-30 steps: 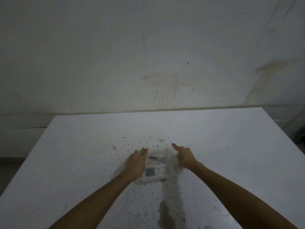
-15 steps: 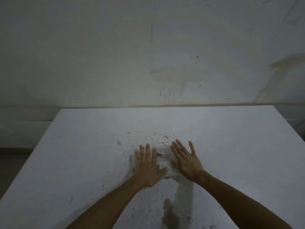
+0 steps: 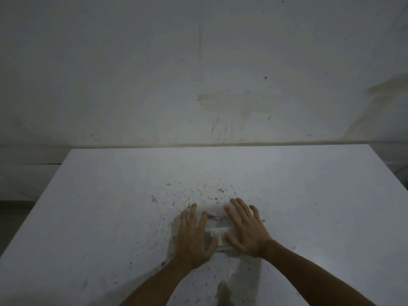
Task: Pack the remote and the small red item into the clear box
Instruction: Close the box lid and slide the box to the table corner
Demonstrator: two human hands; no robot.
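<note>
Two flat hands' fingers [image 3: 239, 212] (remote [image 3: 217, 234] between)

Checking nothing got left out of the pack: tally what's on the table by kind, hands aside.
Clear box: 1
Remote: 1
Red item: 1
Total: 3
</note>
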